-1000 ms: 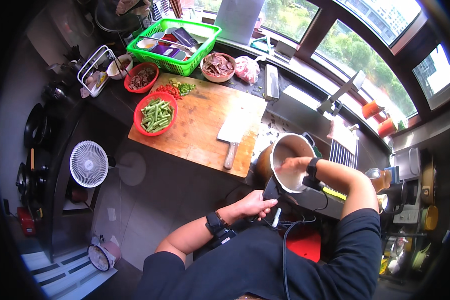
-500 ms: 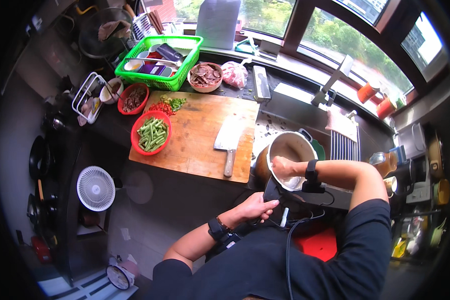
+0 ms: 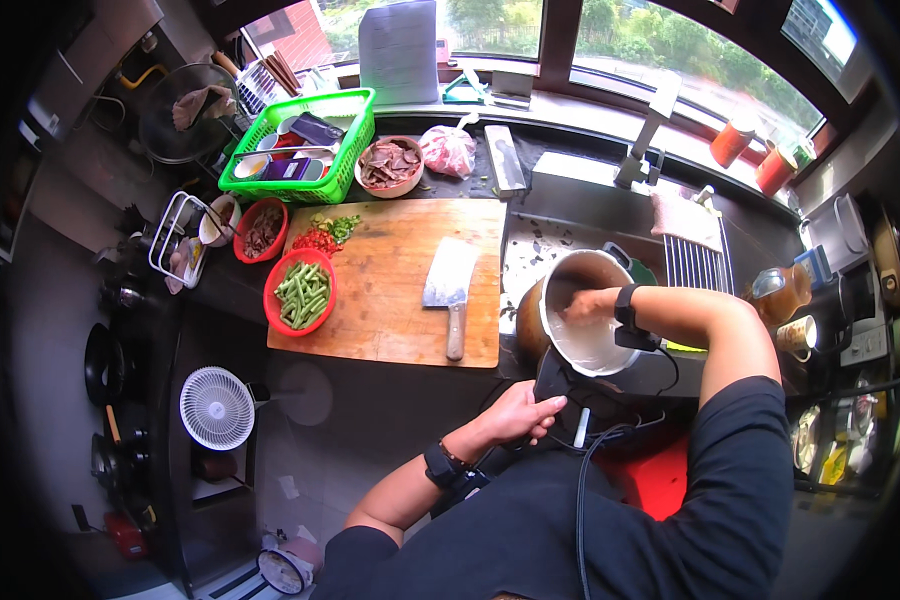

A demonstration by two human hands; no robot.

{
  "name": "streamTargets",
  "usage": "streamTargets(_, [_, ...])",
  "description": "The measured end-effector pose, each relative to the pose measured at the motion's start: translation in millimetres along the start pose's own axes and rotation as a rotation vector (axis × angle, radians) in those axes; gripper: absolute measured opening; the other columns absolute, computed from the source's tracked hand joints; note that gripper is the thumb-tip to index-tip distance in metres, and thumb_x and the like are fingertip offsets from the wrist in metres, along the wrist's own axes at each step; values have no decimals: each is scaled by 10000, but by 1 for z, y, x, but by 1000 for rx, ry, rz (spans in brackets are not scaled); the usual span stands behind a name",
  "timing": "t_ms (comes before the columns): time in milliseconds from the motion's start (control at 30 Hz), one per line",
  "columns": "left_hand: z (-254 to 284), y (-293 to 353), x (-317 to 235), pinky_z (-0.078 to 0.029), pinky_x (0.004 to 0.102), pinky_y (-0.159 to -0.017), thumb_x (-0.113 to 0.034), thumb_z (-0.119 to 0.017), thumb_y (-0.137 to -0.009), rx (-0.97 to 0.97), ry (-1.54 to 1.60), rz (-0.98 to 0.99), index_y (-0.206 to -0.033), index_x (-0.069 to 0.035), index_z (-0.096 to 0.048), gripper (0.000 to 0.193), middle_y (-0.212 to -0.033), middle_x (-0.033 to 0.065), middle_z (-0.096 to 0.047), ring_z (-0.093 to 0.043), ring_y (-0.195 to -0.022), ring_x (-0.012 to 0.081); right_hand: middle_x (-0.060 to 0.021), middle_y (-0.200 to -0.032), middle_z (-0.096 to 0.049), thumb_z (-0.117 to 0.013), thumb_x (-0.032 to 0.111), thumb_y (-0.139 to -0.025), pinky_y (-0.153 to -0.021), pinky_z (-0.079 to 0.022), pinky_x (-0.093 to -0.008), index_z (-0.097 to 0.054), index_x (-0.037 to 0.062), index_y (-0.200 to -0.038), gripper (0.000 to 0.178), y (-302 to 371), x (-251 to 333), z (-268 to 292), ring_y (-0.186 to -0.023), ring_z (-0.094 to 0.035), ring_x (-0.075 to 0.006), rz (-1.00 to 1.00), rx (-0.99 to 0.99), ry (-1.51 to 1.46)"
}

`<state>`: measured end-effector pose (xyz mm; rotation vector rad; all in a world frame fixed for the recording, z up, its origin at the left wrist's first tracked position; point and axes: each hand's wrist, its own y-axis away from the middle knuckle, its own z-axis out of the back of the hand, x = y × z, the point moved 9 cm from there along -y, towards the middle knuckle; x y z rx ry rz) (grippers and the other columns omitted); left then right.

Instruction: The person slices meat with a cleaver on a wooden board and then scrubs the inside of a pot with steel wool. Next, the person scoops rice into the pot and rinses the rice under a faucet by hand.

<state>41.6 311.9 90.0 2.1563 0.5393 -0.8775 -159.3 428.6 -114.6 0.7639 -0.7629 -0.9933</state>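
Note:
A deep metal pot (image 3: 533,318) is tipped toward me at the near edge of the sink, some cloudy whitish liquid inside. My left hand (image 3: 520,410) is closed around its black handle (image 3: 553,378). Inside the pot's mouth is my right hand (image 3: 588,305), near the inner wall. Its fingers look curled, but they are partly hidden and blurred, and whatever they hold does not show. Left of the pot, a cleaver (image 3: 452,280) lies flat on a wooden cutting board (image 3: 390,300), its handle pointing toward me.
On the board, a red bowl of cut green beans (image 3: 302,295) stands beside chopped red and green peppers (image 3: 320,238). Behind are a bowl of sliced meat (image 3: 390,165), a green basket (image 3: 355,160) and a tap (image 3: 650,135). A drying rack (image 3: 698,265) spans the sink's right.
My right hand has moved deeper into the pot and a little to the right. My left hand keeps hold of the handle. The whole view has shifted slightly.

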Motion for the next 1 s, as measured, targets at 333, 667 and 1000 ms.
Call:
streamTargets(333, [-5,-10,-8,-391,212,-432,-245,-538,-913,-2,-3,72,-762,-123,-412,231,-608,-49,-427,-389,-474,34,-123,-861,-601,-560,95,-754,-541,-464,-353,-533,-40,-1040,317,124,87,20,-688,-589,-201,169,116,-1047])
streamTargets(667, [-6,-21,-20,-395,208,-414,-231,-535,-912,-38,10,100,-772,-111,-413,221,-608,-40,-439,-400,-463,35,-222,-742,-615,-572,287,-747,-705,-464,-447,-636,-21,-715,316,120,99,67,-764,-594,-384,519,-459,-212])
streamTargets(1000, [-10,-21,-18,-406,209,-425,-259,-551,-903,-84,-50,92,-804,-110,-422,222,-604,-34,-456,-414,-462,41,-188,-910,-644,-557,241,-751,-751,-506,-408,-671,70,-897,253,90,55,85,-855,-626,-324,204,-383,256])
